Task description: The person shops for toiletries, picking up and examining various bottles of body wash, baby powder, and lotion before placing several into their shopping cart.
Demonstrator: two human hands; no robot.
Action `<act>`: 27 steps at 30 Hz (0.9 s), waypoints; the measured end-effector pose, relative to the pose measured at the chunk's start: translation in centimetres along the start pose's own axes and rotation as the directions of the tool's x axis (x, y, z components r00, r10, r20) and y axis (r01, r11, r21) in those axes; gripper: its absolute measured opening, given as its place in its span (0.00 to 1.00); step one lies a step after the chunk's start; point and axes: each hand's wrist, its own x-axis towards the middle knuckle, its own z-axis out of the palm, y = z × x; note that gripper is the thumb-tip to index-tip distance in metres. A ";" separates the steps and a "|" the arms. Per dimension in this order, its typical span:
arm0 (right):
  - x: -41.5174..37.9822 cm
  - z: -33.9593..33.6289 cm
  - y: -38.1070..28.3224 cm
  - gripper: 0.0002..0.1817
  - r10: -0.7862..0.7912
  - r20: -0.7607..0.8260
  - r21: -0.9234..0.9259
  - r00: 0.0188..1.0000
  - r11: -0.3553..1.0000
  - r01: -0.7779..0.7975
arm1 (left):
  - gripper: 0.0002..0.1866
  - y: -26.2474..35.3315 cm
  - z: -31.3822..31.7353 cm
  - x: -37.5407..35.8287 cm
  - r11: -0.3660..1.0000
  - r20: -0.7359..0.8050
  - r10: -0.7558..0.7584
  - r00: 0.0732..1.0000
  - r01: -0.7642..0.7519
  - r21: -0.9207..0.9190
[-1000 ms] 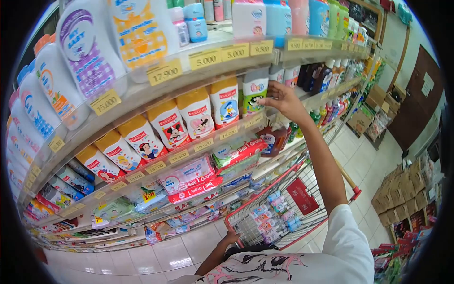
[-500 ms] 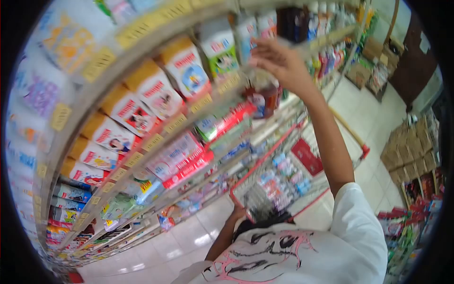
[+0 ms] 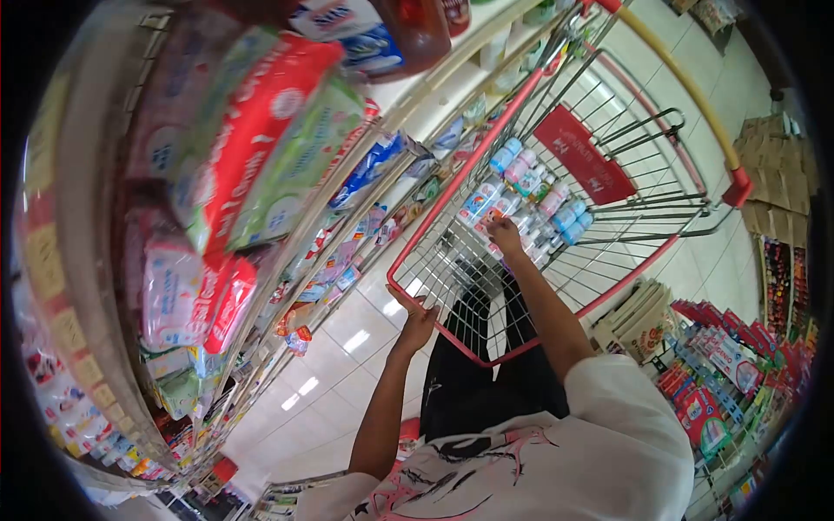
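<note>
My right hand (image 3: 504,234) is down inside the shopping cart (image 3: 497,359), its fingers curled at a small pack with red and white print (image 3: 493,216). Around it in the cart stand rows of small bottles (image 3: 526,178) with blue, pink and white labels or caps. My fingers partly cover the pack, so its kind does not show. At the cart's near left corner, my left hand (image 3: 417,323) is closed on the red rim. A red sign (image 3: 584,154) hangs at the far end of the basket.
Shelves with wet-wipe packs (image 3: 269,143) and a large brown bottle (image 3: 413,35) run along the left. Stacked brown cartons (image 3: 776,178) and a rack of red and green packets (image 3: 717,382) stand on the right. Tiled floor (image 3: 347,365) shows between shelf and cart.
My right hand has come down from the upper shelf of pouches into the cart. My left hand stays at the cart rim. The view has tilted down towards the cart.
</note>
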 end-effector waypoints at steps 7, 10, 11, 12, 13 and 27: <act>12.7 9.2 5.1 0.42 0.174 -0.523 -0.213 0.834 0.921 -0.326 | 0.44 -6.5 -0.6 1.6 0.955 0.085 0.164 0.983 -0.179 0.235; 16.9 10.2 8.4 0.56 0.155 -0.645 -0.202 0.749 0.910 -0.363 | 0.56 -5.7 0.5 1.8 0.962 -0.042 0.257 0.965 -0.252 0.109; 15.6 9.1 6.7 0.52 0.148 -0.476 -0.216 0.867 0.936 -0.278 | 0.61 -5.3 1.0 2.0 0.951 -0.077 0.306 0.949 -0.302 0.066; 14.9 9.9 5.8 0.48 0.115 -0.578 -0.263 0.808 0.911 -0.318 | 0.59 -6.8 0.7 2.6 0.975 0.022 0.217 0.976 -0.218 0.042; 14.6 9.7 6.7 0.46 -0.059 -0.586 -0.159 0.808 0.986 -0.043 | 0.59 -5.4 0.5 2.2 0.990 0.082 0.137 0.987 -0.139 0.027; -28.3 -5.7 -34.0 0.25 -0.751 0.233 0.319 0.617 0.659 0.682 | 0.40 -2.4 0.1 4.3 0.934 0.172 0.220 0.960 -0.258 0.246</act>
